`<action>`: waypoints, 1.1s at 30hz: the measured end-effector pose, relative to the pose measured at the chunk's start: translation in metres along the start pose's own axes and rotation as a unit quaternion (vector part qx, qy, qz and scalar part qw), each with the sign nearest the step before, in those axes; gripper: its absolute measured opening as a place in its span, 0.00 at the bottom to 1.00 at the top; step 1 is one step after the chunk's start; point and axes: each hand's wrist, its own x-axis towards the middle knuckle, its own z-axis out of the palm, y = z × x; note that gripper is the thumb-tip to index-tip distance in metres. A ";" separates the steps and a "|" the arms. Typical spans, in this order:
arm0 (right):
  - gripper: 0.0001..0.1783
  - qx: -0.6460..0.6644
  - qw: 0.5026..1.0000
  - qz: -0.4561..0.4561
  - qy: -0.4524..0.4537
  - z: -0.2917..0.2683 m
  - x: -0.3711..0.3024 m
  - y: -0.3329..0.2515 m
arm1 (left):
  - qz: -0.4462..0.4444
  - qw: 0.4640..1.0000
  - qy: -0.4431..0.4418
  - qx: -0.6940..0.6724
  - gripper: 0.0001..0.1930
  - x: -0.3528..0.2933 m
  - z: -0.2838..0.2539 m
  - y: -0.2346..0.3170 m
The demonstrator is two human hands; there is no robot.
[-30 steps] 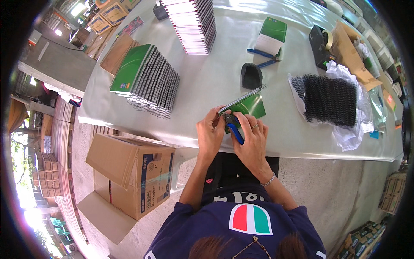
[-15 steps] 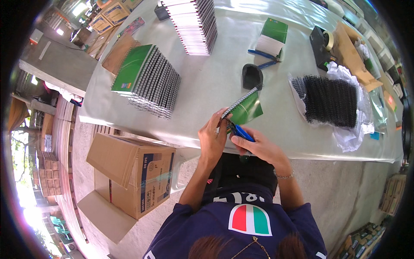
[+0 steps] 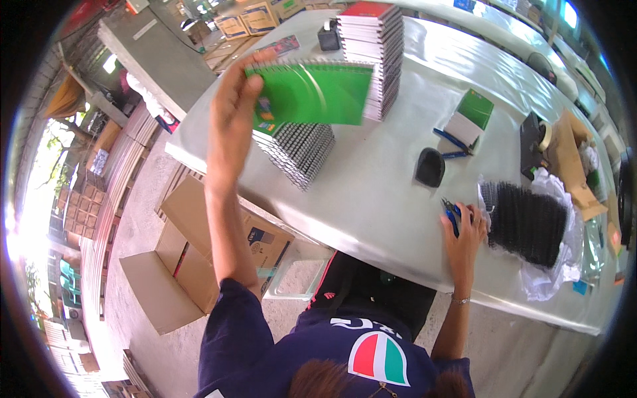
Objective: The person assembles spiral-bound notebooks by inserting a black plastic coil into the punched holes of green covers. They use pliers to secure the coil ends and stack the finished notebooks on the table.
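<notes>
Raised at the upper left, my left hand point(image 3: 229, 129) grips one end of a green spiral notebook point(image 3: 318, 96), its wire binding along the top edge. Just below it, and partly hidden by it, is a stack of spiral notebooks point(image 3: 302, 149) on the table. My right hand point(image 3: 463, 232) is low over the table with its fingers around blue-handled pliers point(image 3: 451, 213), jaws pointing away from me. Beside that hand lies a bundle of black binding coils point(image 3: 527, 222). A black scoop-shaped holder point(image 3: 430, 167) stands a little farther off.
Behind the raised notebook rises a tall red-topped notebook stack point(image 3: 388, 63). A second pair of blue pliers point(image 3: 454, 144) lies against a short green-topped pile point(image 3: 474, 116). A tape dispenser point(image 3: 533, 147) and crumpled white wrapping point(image 3: 557, 265) are at right. An open carton point(image 3: 179, 265) sits below the table's left edge.
My left hand has lifted the notebook up and left from the table's front edge to over the stack. My right hand has drawn the pliers away rightward to the table beside the coils.
</notes>
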 end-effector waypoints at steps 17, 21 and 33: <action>0.27 0.014 1.000 -0.013 0.008 -0.002 -0.001 0.001 | 0.028 0.917 -0.303 0.257 0.22 0.118 0.006 -0.083; 0.27 0.016 1.000 0.000 0.013 -0.004 -0.003 0.001 | 0.028 0.908 -0.310 0.281 0.24 0.114 0.022 -0.084; 0.26 0.016 1.000 0.018 -0.008 -0.009 -0.002 -0.007 | 0.028 0.890 -0.388 0.236 0.22 0.111 0.024 -0.105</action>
